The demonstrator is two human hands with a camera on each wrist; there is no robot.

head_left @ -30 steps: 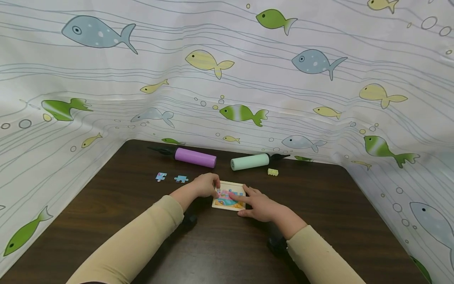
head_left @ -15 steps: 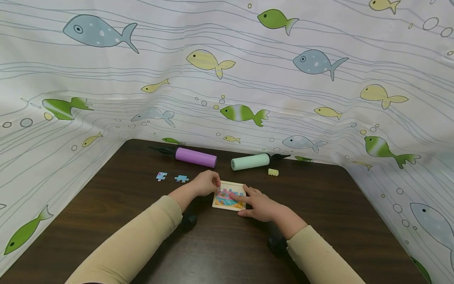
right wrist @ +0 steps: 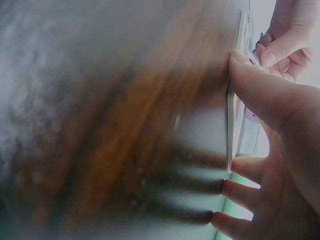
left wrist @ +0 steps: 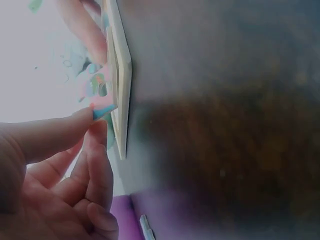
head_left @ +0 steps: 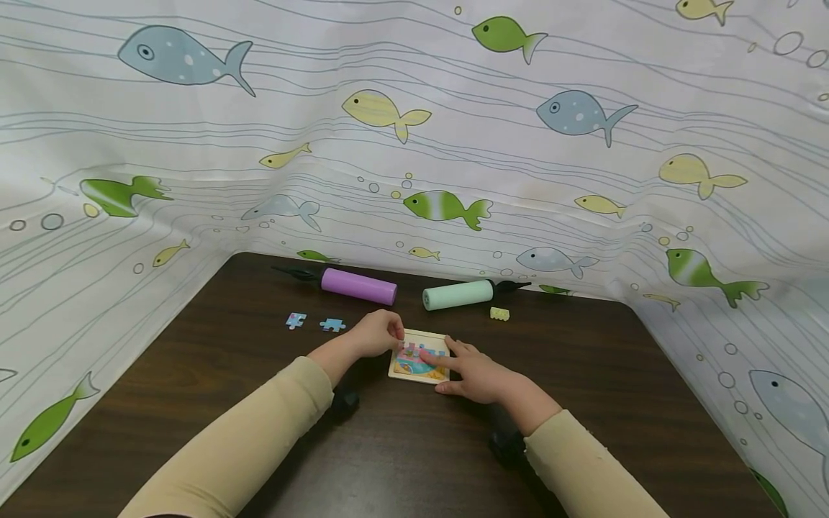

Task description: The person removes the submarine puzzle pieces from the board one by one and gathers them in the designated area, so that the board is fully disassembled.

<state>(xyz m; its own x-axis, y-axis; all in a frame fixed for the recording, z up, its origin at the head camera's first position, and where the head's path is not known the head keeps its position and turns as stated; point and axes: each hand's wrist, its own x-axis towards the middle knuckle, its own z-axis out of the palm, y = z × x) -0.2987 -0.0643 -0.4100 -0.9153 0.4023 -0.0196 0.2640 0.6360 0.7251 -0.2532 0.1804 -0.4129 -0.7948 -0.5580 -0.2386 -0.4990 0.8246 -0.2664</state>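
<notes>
In the head view, my left hand (head_left: 374, 335) is at the left side of a small wooden puzzle tray (head_left: 424, 334). Its thumb and index finger pinch a jigsaw piece, whose blue edge (left wrist: 103, 112) shows in the left wrist view, right at the tray's rim. My right hand (head_left: 478, 373) rests over the tray's right side with fingers spread. Its thumb is at the near edge, another fingertip is at the far corner, and the index finger touches the joined pink and blue picture (head_left: 414, 370). The tray's upper part is bare wood.
Two loose jigsaw pieces, one (head_left: 296, 321) left of the other (head_left: 333, 325), lie on the dark table (head_left: 414, 460). Behind are a purple pump-like cylinder (head_left: 359, 286) and a mint one (head_left: 458, 295), both with black tapered ends. A yellow toy block (head_left: 499, 314) lies right.
The left fingertips have shifted slightly up and away from the picture along the tray's left side, still pinching the piece. The right hand and the tray hold their place.
</notes>
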